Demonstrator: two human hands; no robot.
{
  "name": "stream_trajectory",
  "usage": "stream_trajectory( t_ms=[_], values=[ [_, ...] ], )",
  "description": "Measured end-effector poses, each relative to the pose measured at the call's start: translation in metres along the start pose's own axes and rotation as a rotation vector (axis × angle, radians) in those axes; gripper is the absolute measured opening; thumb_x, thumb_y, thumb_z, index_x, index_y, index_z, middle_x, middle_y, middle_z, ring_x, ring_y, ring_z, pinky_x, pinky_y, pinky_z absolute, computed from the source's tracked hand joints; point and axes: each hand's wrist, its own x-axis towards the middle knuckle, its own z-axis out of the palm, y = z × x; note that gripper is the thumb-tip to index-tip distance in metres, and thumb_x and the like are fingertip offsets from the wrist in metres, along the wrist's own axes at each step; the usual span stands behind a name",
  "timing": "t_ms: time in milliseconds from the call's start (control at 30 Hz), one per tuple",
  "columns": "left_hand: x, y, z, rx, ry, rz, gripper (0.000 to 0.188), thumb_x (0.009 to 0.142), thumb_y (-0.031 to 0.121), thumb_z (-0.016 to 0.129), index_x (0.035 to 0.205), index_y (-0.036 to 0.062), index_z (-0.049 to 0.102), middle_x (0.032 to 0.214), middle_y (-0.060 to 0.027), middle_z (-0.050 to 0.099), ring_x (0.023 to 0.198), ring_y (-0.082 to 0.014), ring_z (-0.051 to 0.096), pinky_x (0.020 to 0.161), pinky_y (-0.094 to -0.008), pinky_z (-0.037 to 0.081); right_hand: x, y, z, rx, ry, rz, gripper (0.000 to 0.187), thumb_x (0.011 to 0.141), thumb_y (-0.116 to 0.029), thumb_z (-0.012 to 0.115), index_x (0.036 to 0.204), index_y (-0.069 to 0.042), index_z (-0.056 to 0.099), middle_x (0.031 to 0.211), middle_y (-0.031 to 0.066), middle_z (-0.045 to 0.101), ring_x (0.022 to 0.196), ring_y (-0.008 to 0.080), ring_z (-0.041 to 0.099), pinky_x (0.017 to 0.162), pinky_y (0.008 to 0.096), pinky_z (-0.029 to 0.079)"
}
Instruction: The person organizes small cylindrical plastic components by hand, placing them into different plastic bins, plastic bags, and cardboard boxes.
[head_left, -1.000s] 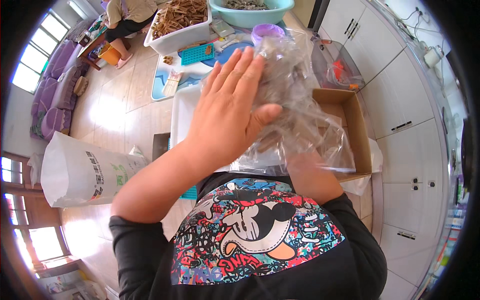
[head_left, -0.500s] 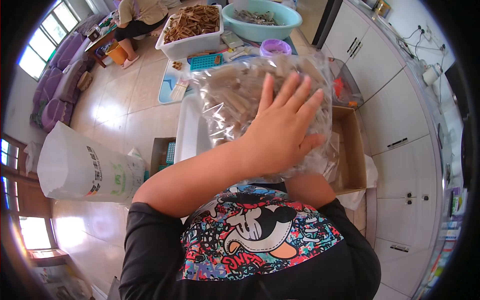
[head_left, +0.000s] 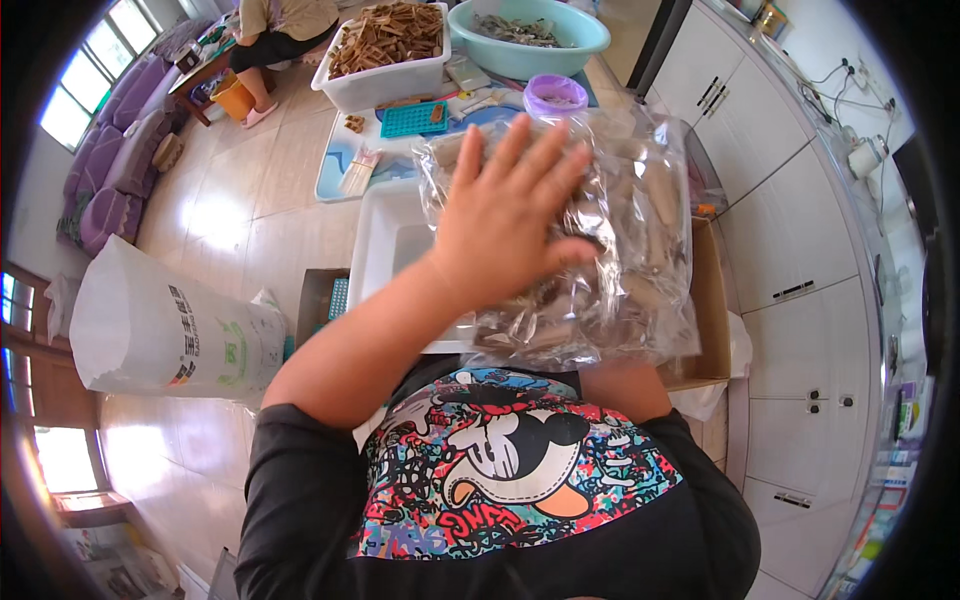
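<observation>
A clear plastic bag (head_left: 640, 270) full of brown, strip-like pieces lies in front of my body, above a white tub and a cardboard box. My left hand (head_left: 515, 215) rests flat on the bag's left part, palm down, with its fingers spread and open. From the lower right my right forearm (head_left: 625, 388) runs under the bag, which hides the right hand and its fingers. The white tub (head_left: 375, 250) shows at the bag's left. Part of the cardboard box (head_left: 712, 300) shows at its right.
Beyond the bag stand a white bin of brown pieces (head_left: 390, 45), a pale blue basin (head_left: 530, 50), a purple basket (head_left: 555, 97) and a teal grid tray (head_left: 413, 119). A white sack (head_left: 180, 320) is at left, cabinets (head_left: 800, 230) at right. Another person (head_left: 285, 40) sits far left.
The bag has shifted to the right and lies flatter. My left hand has moved left across it, fingers still spread. The right hand stays hidden beneath.
</observation>
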Motion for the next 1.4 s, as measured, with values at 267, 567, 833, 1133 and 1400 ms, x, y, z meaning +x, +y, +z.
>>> stream_trajectory(
  t_ms=[267,567,833,1133,1400],
  values=[
    [-0.041,-0.064,-0.021,-1.445,0.221,-0.723,0.083,0.075,0.036,0.066,0.136,0.0058,0.018,0.133,-0.0152,0.03,0.124,-0.0233,0.028,0.098,-0.0359,0.028,-0.002,-0.003,-0.011,-0.207,0.055,-0.052,0.05,0.091,-0.036,0.038,0.125,-0.001,0.036,0.124,0.0163,0.045,0.114,0.0257,0.044,0.099,0.0369,0.03],
    [-0.093,-0.028,-0.005,-1.773,-0.138,-0.824,0.069,0.065,0.025,0.074,0.121,0.0005,0.041,0.107,-0.005,0.054,0.097,-0.0146,0.051,0.086,-0.0286,0.039,-0.007,0.009,-0.008,-0.439,0.084,-0.061,0.046,0.092,-0.032,0.038,0.124,0.001,0.038,0.122,0.016,0.048,0.114,0.0247,0.044,0.1,0.0356,0.029],
    [-0.236,-0.055,-0.098,-1.714,0.729,-1.08,0.057,0.078,0.04,0.049,0.118,-0.0001,0.045,0.11,-0.0137,0.054,0.096,-0.0246,0.054,0.083,-0.0361,0.045,-0.041,0.029,0.019,-0.193,0.1,0.118,0.043,0.092,-0.034,0.036,0.119,-0.003,0.046,0.109,0.0145,0.057,0.108,0.022,0.049,0.094,0.0365,0.034],
    [-0.524,-0.039,-0.137,-1.132,1.155,-1.68,0.039,0.086,0.034,0.043,0.116,0.0096,0.05,0.109,-0.0097,0.056,0.1,-0.0246,0.053,0.087,-0.0413,0.043,-0.081,-0.006,-0.04,-0.439,0.246,0.065,0.046,0.088,-0.029,0.045,0.12,0.005,0.043,0.11,0.0192,0.055,0.105,0.0256,0.052,0.093,0.0373,0.038],
    [-0.724,0.02,0.007,-0.761,1.792,-2.301,0.018,0.083,0.023,0.055,0.095,0.0097,0.055,0.084,-0.0033,0.061,0.071,-0.0213,0.061,0.062,-0.0386,0.053,-0.083,-0.033,-0.031,-0.624,0.361,0.123,0.046,0.09,-0.025,0.045,0.12,0.009,0.038,0.107,0.0198,0.054,0.102,0.0249,0.053,0.091,0.0342,0.04]
  ],
)
